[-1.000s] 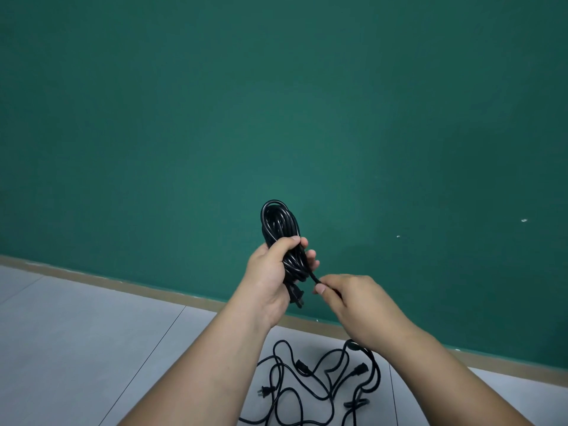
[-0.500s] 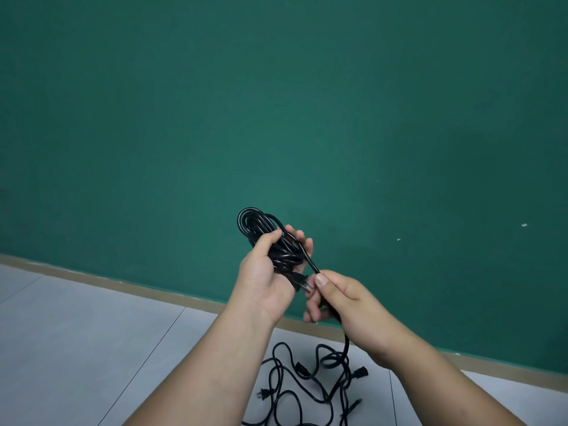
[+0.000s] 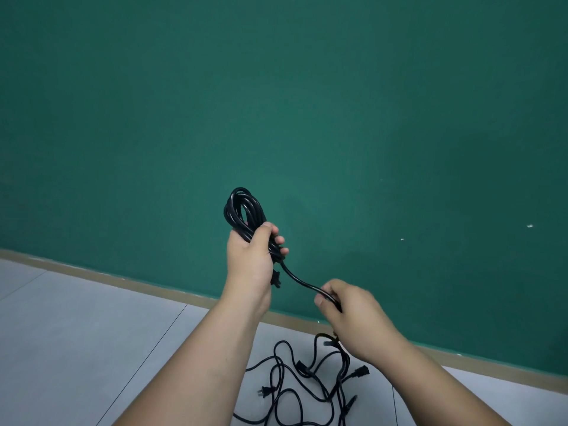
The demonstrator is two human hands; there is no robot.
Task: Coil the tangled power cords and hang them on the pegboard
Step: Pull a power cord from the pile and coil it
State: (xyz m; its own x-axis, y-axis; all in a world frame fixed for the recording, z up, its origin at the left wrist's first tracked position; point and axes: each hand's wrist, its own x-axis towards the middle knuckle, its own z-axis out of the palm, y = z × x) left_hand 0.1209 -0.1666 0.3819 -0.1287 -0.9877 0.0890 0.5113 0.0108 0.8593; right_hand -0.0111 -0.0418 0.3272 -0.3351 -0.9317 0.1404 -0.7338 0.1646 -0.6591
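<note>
The right hand [image 3: 353, 318] has pulled away, pinching the tail of the black rubber power cord [image 3: 299, 282]. The left hand [image 3: 250, 262] grips the coil [image 3: 233, 216]; wrap tautly.

Shows two hands, the left hand [image 3: 250, 259] and the right hand [image 3: 353, 315], one coiled bundle of black cord [image 3: 242, 207], one loose strand [image 3: 299, 282] leading out of it and one plug [image 3: 275, 279] below it. Shows one tangled heap of cords [image 3: 302, 368] on the floor [image 3: 92, 333], number of separate cords impossible to tell, with at least four plug ends, one of them a two-pin plug [image 3: 265, 392].
</note>
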